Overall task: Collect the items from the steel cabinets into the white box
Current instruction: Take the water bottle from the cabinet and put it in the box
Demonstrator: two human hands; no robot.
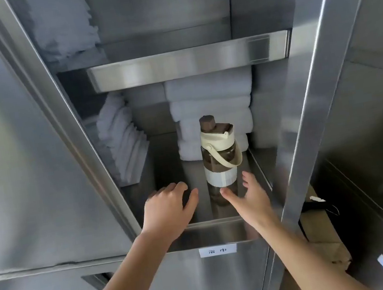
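The bottle (220, 162) you are after stands upright on the lower shelf (172, 172) of the open steel cabinet (300, 79), roughly mid-shelf. It has a brown see-through body, a cream lid with a brown cap, a cream strap hanging down its side and a white band around its middle.

Your left hand (168, 210) sits at about 8 o'clock from the bottle, low over the shelf and apart from it. Its grip is slack, with the fingers loosely bent and nothing in them. Your right hand (253, 197) is at about 4 o'clock, its grip wide with the fingers spread and holding nothing. Its thumb (227, 193) lies just beside the bottle's lower part; whether it touches cannot be told.

At 12 o'clock from the bottle, a stack of folded white towels (210, 97) fills the back of the shelf up to the upper shelf (188, 62). At 10 o'clock there are more white folds (120, 140) by the left wall, towels or their reflection. Further towels (63, 27) lie on the upper shelf at 11 o'clock. A white label (218, 250) sits on the front panel at 6 o'clock, and brown cardboard (324, 239) shows at 4 o'clock, outside the cabinet.
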